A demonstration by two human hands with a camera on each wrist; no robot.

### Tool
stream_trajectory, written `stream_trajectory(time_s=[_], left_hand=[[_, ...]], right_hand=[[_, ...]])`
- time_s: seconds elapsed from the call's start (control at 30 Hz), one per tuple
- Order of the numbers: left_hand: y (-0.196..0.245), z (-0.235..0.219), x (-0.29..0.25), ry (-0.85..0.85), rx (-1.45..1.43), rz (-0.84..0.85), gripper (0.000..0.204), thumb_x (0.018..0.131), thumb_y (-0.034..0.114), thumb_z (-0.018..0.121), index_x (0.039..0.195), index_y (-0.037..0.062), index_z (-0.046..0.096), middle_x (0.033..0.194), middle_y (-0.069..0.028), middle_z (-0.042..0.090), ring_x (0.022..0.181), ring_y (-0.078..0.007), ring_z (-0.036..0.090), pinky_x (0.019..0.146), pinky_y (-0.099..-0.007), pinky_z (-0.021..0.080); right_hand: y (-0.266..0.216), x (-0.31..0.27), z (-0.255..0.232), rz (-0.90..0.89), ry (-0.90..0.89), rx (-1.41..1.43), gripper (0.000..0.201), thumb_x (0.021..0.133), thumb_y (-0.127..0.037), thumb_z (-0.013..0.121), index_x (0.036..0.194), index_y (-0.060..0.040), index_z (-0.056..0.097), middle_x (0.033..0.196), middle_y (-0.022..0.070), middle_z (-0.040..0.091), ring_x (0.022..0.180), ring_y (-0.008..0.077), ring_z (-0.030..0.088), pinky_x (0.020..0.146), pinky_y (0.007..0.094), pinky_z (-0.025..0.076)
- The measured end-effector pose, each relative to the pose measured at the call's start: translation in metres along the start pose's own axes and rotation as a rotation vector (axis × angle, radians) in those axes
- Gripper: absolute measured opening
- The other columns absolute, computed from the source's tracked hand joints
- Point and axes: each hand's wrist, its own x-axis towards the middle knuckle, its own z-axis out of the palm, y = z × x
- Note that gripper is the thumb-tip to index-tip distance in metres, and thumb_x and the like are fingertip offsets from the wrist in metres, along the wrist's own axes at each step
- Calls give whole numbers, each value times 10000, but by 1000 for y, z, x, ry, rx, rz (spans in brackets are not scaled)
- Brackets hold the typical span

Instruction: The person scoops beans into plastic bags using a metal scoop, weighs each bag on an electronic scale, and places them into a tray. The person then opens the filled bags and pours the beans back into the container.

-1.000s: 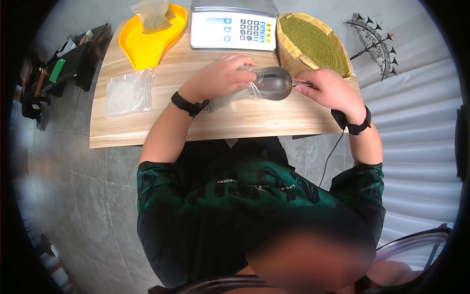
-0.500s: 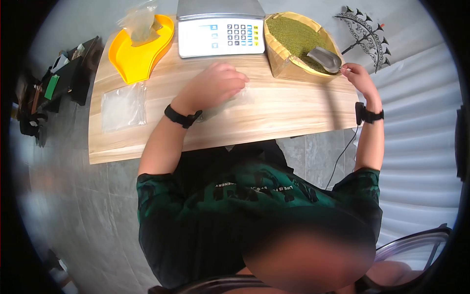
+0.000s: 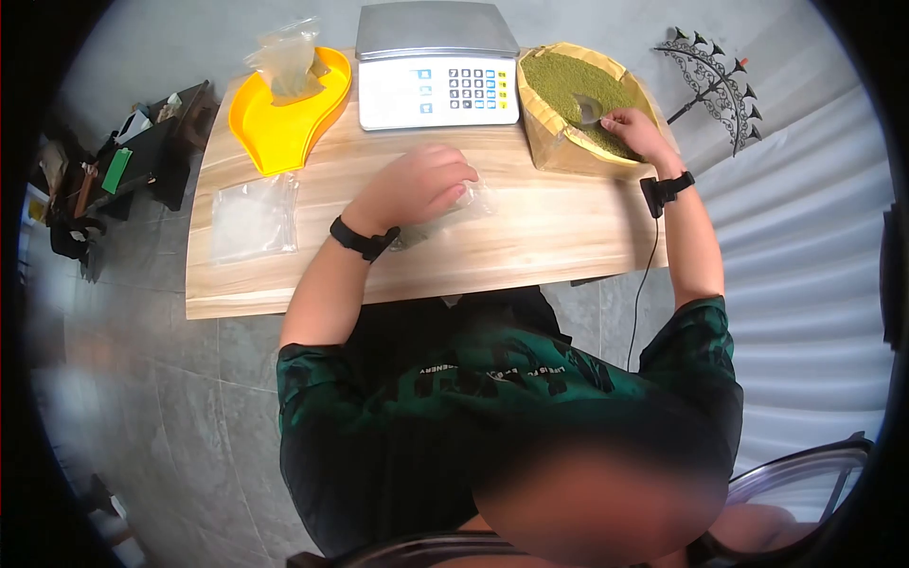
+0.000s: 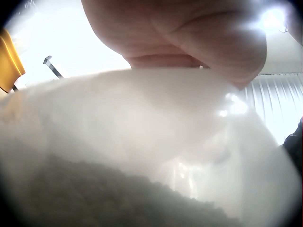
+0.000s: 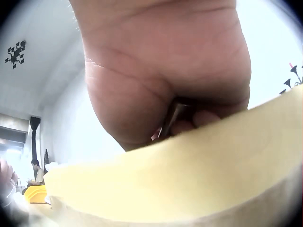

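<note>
My left hand (image 3: 417, 187) grips the upper part of a clear plastic bag (image 3: 481, 201) over the middle of the table. In the left wrist view a heap of small grains (image 4: 109, 194) shows through the bag's film. My right hand (image 3: 636, 133) reaches over the rim of a brown paper sack (image 3: 559, 147) and holds a metal scoop (image 3: 585, 106) by its handle. The scoop's bowl is partly sunk in the green beans (image 3: 559, 78) that fill the sack. In the right wrist view the scoop handle (image 5: 176, 113) runs into the curled fingers.
A digital scale (image 3: 440, 104) stands at the back of the table, left of the sack. To its left, a yellow tray (image 3: 251, 123) bears a filled clear bag (image 3: 289, 66). Flat plastic bags (image 3: 254, 222) lie at the table's left. A black metal ornament (image 3: 710, 90) stands beyond the right edge.
My right hand has carried the scoop from the bag's mouth over to the sack and pushed its bowl into the beans. The left hand stays with the bag.
</note>
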Motion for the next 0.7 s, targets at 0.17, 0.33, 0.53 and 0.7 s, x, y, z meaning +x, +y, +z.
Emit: stream_trajectory(time_s=[0.17, 0.33, 0.53, 0.7], left_hand=[[-3, -2, -1, -39, 10, 6, 90, 874, 95, 590, 922, 20, 599, 946, -136, 593, 925, -343, 567, 825, -411, 477], [-1, 0, 1, -8, 40, 61, 63, 820, 56, 598, 880, 35, 602, 913, -120, 587, 894, -331, 575, 776, -408, 490], [0, 0, 0, -60, 34, -5, 90, 860, 96, 583, 923, 32, 590, 973, -126, 572, 918, -336, 565, 816, -401, 475], [2, -2, 1, 6, 55, 31, 126, 819, 64, 596, 944, 49, 602, 950, -118, 593, 931, -328, 578, 799, -404, 488]], right_hand=[[2, -22, -5, 53, 35, 39, 286, 937, -263, 668, 941, 21, 687, 733, 61, 616, 698, 144, 534, 650, 321, 445], [9, -62, -8, 80, 239, 253, 260, 958, -245, 648, 980, 12, 686, 743, -16, 594, 683, 93, 504, 624, 271, 420], [9, -94, -2, 133, 375, 527, 211, 982, -213, 616, 1035, -20, 683, 713, -71, 507, 622, 30, 409, 548, 213, 319], [10, -103, -3, 158, 457, 600, 211, 989, -221, 605, 1061, -36, 677, 677, -82, 472, 589, 22, 379, 523, 208, 294]])
